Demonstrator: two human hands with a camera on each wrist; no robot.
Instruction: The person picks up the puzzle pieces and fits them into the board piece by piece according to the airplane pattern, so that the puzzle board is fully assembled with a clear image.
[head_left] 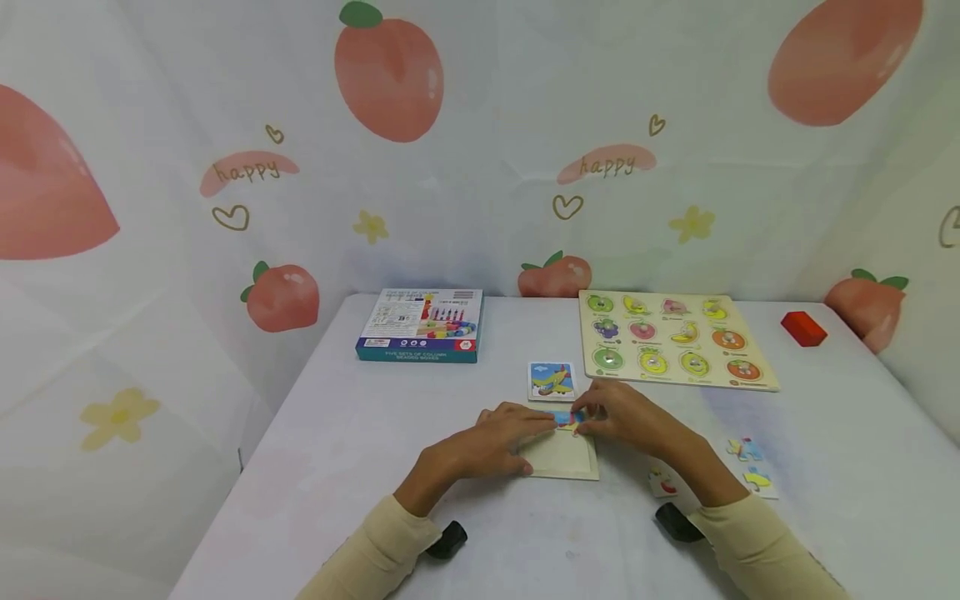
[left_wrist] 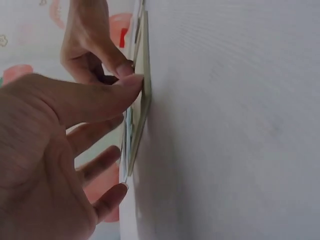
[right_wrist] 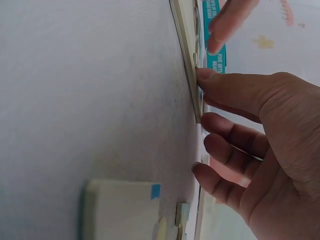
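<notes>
Okay, so from my end I've got the right hand (head_left: 618, 412) with thumb and fingertips pinched together on a small piece (head_left: 574, 422), right at the tray's (head_left: 558, 460) far right part. Left-hand fingers are apart and pretty straight: the left hand (head_left: 501, 439) reaches over the tray's left side, fingertips by the blue-printed bit along the far edge, thumb on the near left rim. Most of the tray I can see is bare wood. Just beyond it there's a plane picture (head_left: 551, 381) lying flat. Loose pieces (head_left: 759, 481) sit to the right of the right forearm, plus another piece (head_left: 663, 483) on its inner side, near the sleeve (head_left: 765, 542). Farther back on the bench (head_left: 300, 483), I see the fruit board (head_left: 663, 315) behind the right hand, a red block (head_left: 803, 329) off at far right, and a flat box (head_left: 420, 325) back left. Behind everything hangs a peach-print cloth (head_left: 465, 183).
</notes>
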